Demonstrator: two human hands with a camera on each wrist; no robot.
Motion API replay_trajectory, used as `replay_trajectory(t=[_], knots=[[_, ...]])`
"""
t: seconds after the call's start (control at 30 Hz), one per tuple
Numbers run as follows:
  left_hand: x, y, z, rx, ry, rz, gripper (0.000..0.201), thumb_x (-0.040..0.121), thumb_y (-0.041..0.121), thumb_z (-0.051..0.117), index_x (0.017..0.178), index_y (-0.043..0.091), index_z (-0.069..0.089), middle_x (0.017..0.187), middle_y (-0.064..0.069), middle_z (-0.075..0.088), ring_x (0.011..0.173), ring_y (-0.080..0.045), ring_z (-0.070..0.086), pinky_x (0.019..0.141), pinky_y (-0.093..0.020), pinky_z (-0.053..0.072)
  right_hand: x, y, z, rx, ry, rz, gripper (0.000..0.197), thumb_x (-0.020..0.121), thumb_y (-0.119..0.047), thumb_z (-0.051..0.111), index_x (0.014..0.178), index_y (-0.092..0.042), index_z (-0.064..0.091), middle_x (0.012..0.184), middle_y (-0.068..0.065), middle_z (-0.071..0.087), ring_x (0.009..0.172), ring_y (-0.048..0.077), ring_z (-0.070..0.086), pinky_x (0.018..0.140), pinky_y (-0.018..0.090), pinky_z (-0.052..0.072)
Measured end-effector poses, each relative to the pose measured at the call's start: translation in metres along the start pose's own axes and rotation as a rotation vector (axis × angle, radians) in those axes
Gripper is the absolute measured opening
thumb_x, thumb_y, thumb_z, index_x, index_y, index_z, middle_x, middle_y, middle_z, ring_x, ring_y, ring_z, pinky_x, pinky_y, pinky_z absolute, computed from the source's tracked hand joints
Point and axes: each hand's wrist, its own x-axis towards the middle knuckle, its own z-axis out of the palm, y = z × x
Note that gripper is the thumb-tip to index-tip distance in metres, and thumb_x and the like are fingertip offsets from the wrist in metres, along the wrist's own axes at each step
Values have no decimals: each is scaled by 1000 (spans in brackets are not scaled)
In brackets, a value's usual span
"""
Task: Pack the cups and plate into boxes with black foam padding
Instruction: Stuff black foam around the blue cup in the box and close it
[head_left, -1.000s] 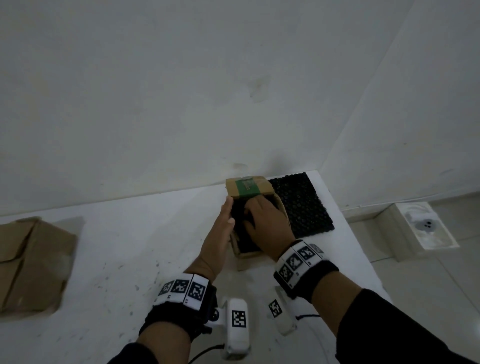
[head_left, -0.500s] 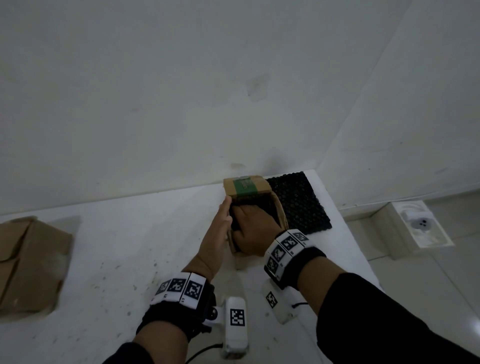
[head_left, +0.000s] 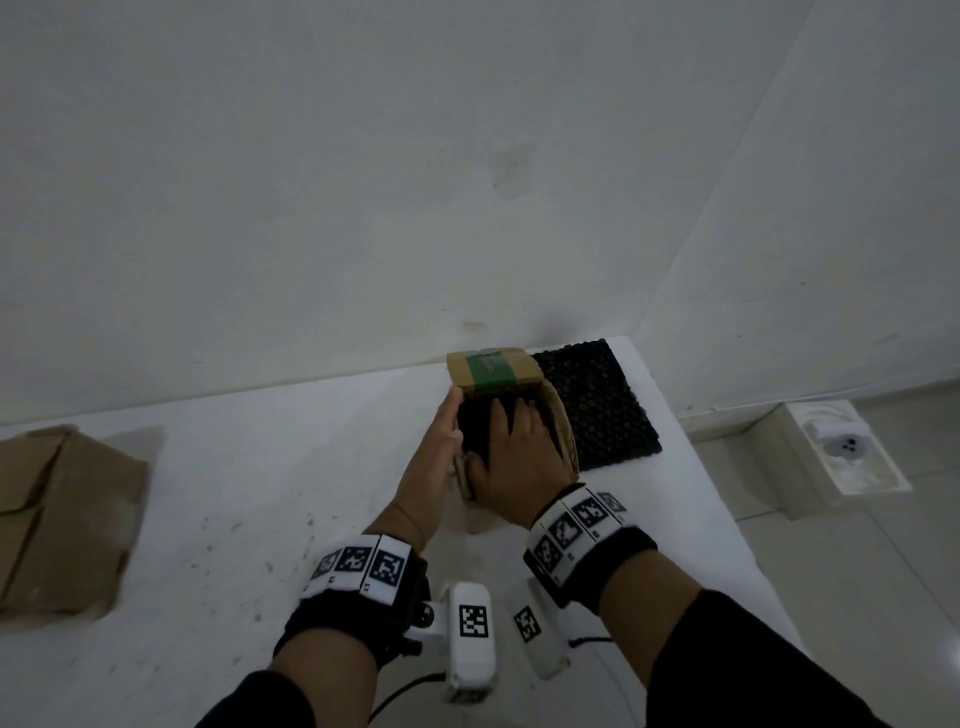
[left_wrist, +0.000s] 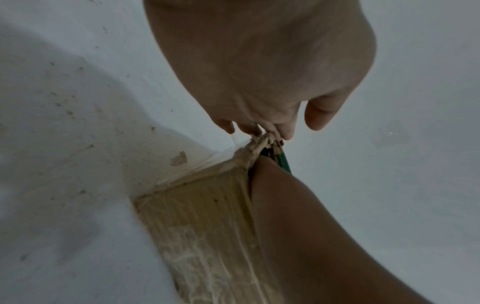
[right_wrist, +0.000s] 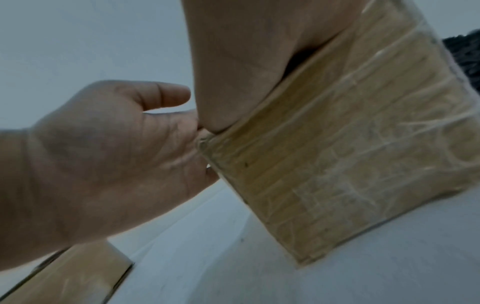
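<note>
A small open cardboard box (head_left: 563, 434) with green tape on its far flap stands near the table's far right corner. Black foam (head_left: 474, 426) fills its inside. My right hand (head_left: 519, 457) reaches into the box from above, with spread fingers pressing on the foam. My left hand (head_left: 440, 441) lies flat against the box's left wall with straight fingers. The left wrist view shows the left hand (left_wrist: 259, 72) touching the box's (left_wrist: 207, 226) top corner. In the right wrist view the right hand (right_wrist: 246, 61) rests over the box's (right_wrist: 350, 154) rim. No cup or plate shows.
A black foam sheet (head_left: 597, 410) lies flat just right of the box. Flattened cardboard (head_left: 62, 514) sits at the table's left edge. A white wall runs behind the table (head_left: 260, 467). On the floor at the right stands a white container (head_left: 847, 447).
My right hand shifted over the box, first drawing nearer, then spreading its fingers on the foam inside. The left hand stayed flat on the box's left side.
</note>
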Motion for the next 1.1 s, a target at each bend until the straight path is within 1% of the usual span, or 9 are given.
replay_trajectory(t=[0.07, 0.23, 0.37, 0.53, 0.63, 0.73, 0.83, 0.9, 1.1], knots=[[1, 0, -1, 0, 10, -9, 66, 84, 31, 28, 145, 13, 14, 147, 9, 18, 137, -5, 20, 97, 4, 25, 5, -1, -4, 15, -20, 37, 100, 64, -57, 0, 145, -2, 18, 146, 26, 27, 134, 38, 28, 112, 45, 24], [1, 1, 1, 17, 29, -40, 69, 82, 32, 28, 147, 15, 14, 148, 10, 18, 139, -5, 19, 108, -11, 21, 20, 5, -15, 18, -153, 78, 72, 87, -53, 43, 137, -3, 28, 137, 21, 34, 126, 36, 36, 104, 42, 35], [1, 3, 3, 108, 58, -55, 69, 82, 32, 31, 148, 18, 14, 148, 12, 18, 140, -5, 18, 117, -27, 15, 19, 4, -21, -64, -151, 15, 68, 88, -53, 43, 133, -3, 33, 134, 21, 37, 123, 35, 39, 99, 41, 40], [1, 12, 7, 246, 113, -109, 56, 95, 27, 39, 147, 19, 21, 152, 7, 23, 141, -9, 20, 118, -33, 11, 5, 13, -38, -186, -10, -252, 48, 93, -44, 42, 121, -5, 47, 123, 16, 48, 113, 31, 47, 94, 38, 41], [1, 26, 13, 657, 222, -193, 51, 87, 43, 37, 138, 34, 38, 149, 7, 34, 143, -14, 17, 115, -48, -7, -3, 28, -55, -25, 81, -400, 33, 90, -33, 48, 112, -9, 54, 115, 11, 52, 106, 27, 51, 84, 37, 47], [5, 47, 37, 744, 402, -57, 37, 86, 37, 46, 122, 31, 52, 136, 5, 48, 142, -18, 20, 114, -51, -9, -7, 56, -68, 76, 256, -435, 34, 83, -25, 52, 113, -9, 57, 109, 11, 56, 101, 29, 52, 85, 39, 47], [15, 62, 76, 723, 399, 177, 40, 80, 32, 50, 119, 24, 53, 126, 5, 53, 139, -16, 26, 116, -47, 10, -3, 98, -73, 188, 325, -268, 38, 83, -20, 55, 119, -8, 53, 112, 13, 56, 103, 31, 51, 86, 41, 46], [21, 67, 110, 612, 307, 219, 42, 80, 27, 50, 122, 21, 52, 125, 2, 53, 135, -12, 31, 111, -38, 27, 2, 128, -72, 255, 280, -75, 45, 83, -20, 57, 126, -11, 46, 119, 13, 52, 109, 30, 48, 86, 39, 44], [34, 24, 182, 538, 151, -2, 44, 90, 14, 51, 133, 16, 42, 137, -1, 43, 128, -12, 38, 107, -27, 31, 15, 194, -50, 353, 37, 194, 60, 86, -21, 60, 138, -8, 33, 135, 17, 41, 121, 33, 46, 95, 43, 43]])
